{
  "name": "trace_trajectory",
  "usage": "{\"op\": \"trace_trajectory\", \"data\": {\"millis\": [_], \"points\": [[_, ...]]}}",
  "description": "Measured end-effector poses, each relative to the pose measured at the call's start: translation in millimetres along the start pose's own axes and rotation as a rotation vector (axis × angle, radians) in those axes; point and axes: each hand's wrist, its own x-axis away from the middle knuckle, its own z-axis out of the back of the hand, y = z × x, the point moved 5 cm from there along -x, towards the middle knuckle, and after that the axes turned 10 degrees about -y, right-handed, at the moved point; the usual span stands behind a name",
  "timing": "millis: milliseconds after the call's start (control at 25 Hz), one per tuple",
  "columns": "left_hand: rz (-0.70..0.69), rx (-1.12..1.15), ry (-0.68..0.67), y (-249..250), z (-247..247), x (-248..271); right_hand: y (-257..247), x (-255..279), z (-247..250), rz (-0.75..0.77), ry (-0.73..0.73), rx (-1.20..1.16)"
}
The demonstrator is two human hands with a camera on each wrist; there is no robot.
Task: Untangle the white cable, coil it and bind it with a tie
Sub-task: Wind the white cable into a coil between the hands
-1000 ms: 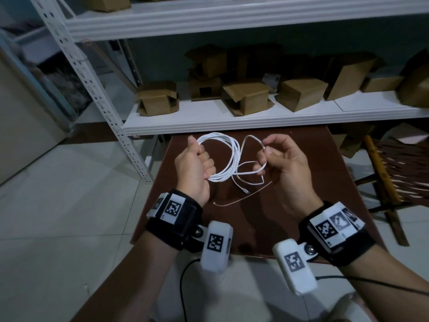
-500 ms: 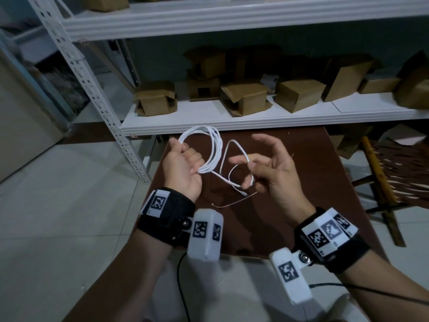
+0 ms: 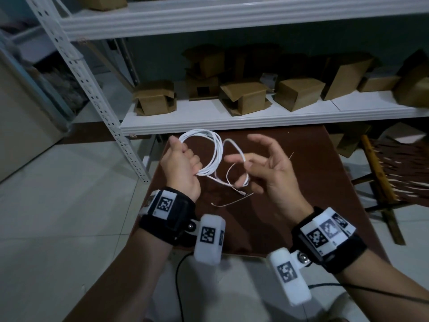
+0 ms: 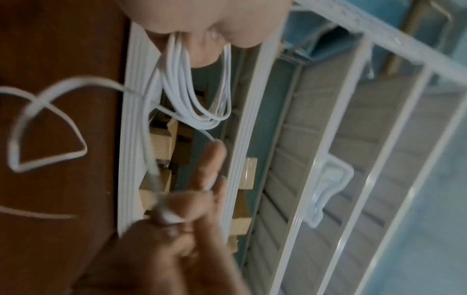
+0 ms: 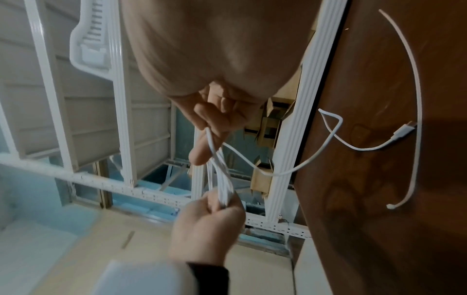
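My left hand [image 3: 183, 163] grips a coil of the white cable [image 3: 210, 147], held up over the brown table [image 3: 313, 182]. A loose loop runs from the coil to my right hand [image 3: 248, 164], where thumb and forefinger pinch the strand while the other fingers spread apart. The rest hangs down, and its plug [image 3: 242, 193] lies on the table. In the right wrist view the left hand [image 5: 207, 225] clasps the bundled turns and the plug [image 5: 404, 131] is plain to see. A thin pale tie [image 3: 232, 201] lies loose on the table below the hands, apart from the cable.
A white shelf [image 3: 255, 119] with several cardboard boxes [image 3: 246, 96] stands just behind the table. Its perforated upright [image 3: 99, 105] slants down at the left. A wooden chair [image 3: 390, 173] stands to the right. Pale floor tiles lie to the left.
Both hands and the coil have shifted left. The right hand went from a curled grip on the loop to a thumb-and-forefinger pinch with the other fingers spread.
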Motion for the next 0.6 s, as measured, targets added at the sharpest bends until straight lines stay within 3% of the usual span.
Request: {"op": "trace_trajectory", "data": {"millis": [200, 360, 600], "points": [[0.024, -0.266, -0.111, -7, -16, 11, -22, -6, 23, 0.084, 0.124, -0.097], [0.105, -0.360, -0.188, -14, -19, 13, -24, -8, 27, 0.092, 0.106, 0.007], [0.271, -0.513, -0.492, -31, -38, 28, -16, -10, 26, 0.049, 0.020, 0.036]]}}
